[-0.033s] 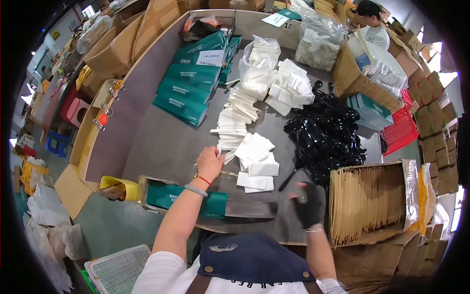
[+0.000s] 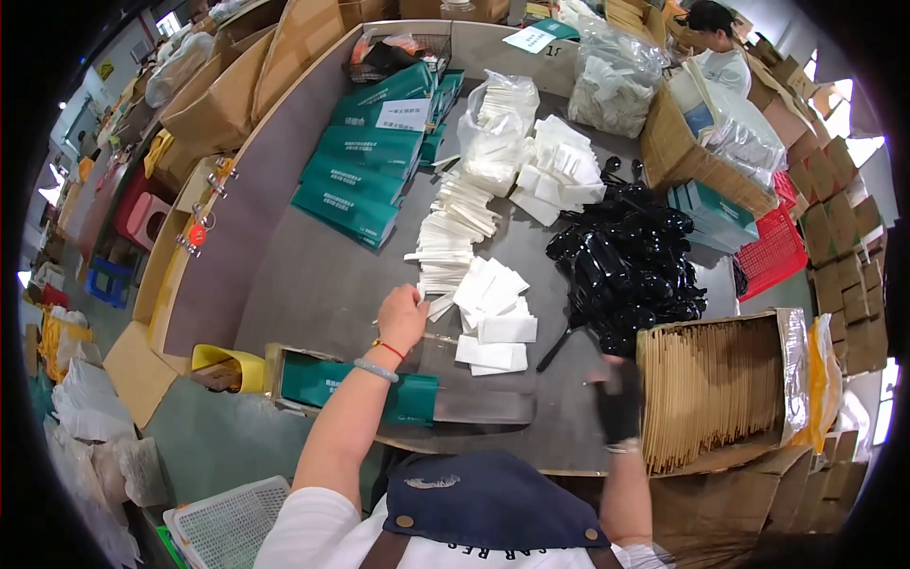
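Note:
My left hand (image 2: 403, 318) is over the near middle of the table, its fingers drawn together on the end of a narrow white paper packet (image 2: 441, 305). Beyond it runs a fanned row of white packets (image 2: 447, 237). Flat white napkins (image 2: 493, 289) lie just to its right. My right hand (image 2: 618, 403), in a black glove with bare fingertips, is smeared by motion, so its fingers are unclear. It hovers left of a carton (image 2: 792, 360) packed with thin wooden sticks (image 2: 706, 394). Beyond that hand is a heap of glossy black plastic spoons (image 2: 626, 256).
Green printed sleeves (image 2: 355, 180) overlap at the left. At the front edge lies an open box with a green sleeve (image 2: 408, 396) and a clear strip. Clear bags (image 2: 498, 133) of white packets stand farther back. A red basket (image 2: 775, 251) is at right; another person (image 2: 716, 47) is beyond.
My right hand has moved to the right, closer to the carton of wooden sticks. My left hand stays beside the same white packets. The whole view has shifted slightly.

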Demonstrator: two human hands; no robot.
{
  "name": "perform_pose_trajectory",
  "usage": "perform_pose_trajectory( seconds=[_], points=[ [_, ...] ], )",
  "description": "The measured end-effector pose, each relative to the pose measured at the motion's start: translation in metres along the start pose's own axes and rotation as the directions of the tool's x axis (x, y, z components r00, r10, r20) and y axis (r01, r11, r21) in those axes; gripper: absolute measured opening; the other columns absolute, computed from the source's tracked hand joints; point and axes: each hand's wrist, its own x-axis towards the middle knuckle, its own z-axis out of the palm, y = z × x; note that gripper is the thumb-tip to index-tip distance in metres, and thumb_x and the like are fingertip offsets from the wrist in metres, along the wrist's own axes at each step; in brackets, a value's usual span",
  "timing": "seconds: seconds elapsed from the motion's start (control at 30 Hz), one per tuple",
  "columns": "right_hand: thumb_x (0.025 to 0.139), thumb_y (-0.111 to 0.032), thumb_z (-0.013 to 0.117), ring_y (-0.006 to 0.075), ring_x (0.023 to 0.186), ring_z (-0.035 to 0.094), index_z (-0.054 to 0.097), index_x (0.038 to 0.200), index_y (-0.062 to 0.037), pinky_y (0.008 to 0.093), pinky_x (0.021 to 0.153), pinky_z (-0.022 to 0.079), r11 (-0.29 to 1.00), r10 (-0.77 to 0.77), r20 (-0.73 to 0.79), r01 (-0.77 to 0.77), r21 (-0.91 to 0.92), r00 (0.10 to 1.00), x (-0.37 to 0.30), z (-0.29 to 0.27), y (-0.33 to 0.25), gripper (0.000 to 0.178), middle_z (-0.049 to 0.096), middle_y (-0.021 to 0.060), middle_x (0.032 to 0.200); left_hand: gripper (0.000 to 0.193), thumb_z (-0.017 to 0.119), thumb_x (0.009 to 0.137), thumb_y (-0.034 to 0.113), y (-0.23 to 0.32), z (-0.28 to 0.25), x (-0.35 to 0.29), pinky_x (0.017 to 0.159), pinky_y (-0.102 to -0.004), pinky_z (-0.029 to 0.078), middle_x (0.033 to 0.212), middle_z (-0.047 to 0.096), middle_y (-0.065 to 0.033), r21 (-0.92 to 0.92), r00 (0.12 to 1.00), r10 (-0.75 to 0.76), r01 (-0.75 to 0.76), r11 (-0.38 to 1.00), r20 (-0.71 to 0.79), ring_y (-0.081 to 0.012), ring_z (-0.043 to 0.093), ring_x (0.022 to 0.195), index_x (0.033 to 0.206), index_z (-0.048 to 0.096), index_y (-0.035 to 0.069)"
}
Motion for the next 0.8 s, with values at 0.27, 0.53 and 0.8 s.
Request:
perform_pose_trajectory(
  seconds=[0.27, 0.53, 0.8],
  points=[
    [0.089, -0.013, 0.064, 0.0237, 0.091, 0.058, 0.060, 0.098, 0.0028, 0.0317, 0.082, 0.048, 0.719, 0.617, -0.217, -0.654, -0.235, 0.756, -0.068, -0.125, 0.191, 0.018, 0.062, 0.0141, 0.101, 0.026, 0.078, 0.069, 0.017, -0.005, -0.020, 0.011, 0.065, -0.0313, 0.053, 0.072, 0.067, -0.0073, -0.162, 0.988, -0.063, 0.087, 0.983, 0.144, -0.0175, 0.065, 0.067, 0.088, 0.068, 0.002],
    [0.089, -0.011, 0.061, 0.0244, 0.085, 0.058, 0.058, 0.102, 0.0034, 0.0346, 0.075, 0.046, 0.703, 0.621, -0.102, -0.609, -0.368, 0.778, -0.058, -0.125, 0.187, 0.019, 0.061, 0.0148, 0.098, 0.020, 0.077, 0.073, 0.019, 0.033, -0.029, -0.004, 0.062, -0.0298, 0.051, 0.068, 0.067, -0.0093, -0.135, 1.000, 0.030, -0.029, 0.990, 0.006, -0.0184, 0.065, 0.063, 0.080, 0.069, 0.003],
    [0.099, -0.021, 0.050, 0.0148, 0.085, 0.049, 0.051, 0.097, -0.0048, 0.0310, 0.081, 0.041, 0.780, 0.546, -0.372, -0.294, 0.552, 0.750, -0.034, -0.106, 0.110, 0.016, 0.051, -0.0002, 0.090, 0.027, 0.077, 0.073, 0.025, 0.060, 0.025, 0.007, 0.077, -0.0411, 0.048, 0.091, 0.062, -0.0143, -0.153, 0.974, 0.225, -0.219, 0.964, 0.020, -0.0321, 0.061, 0.087, 0.088, 0.065, 0.006]
  ],
)
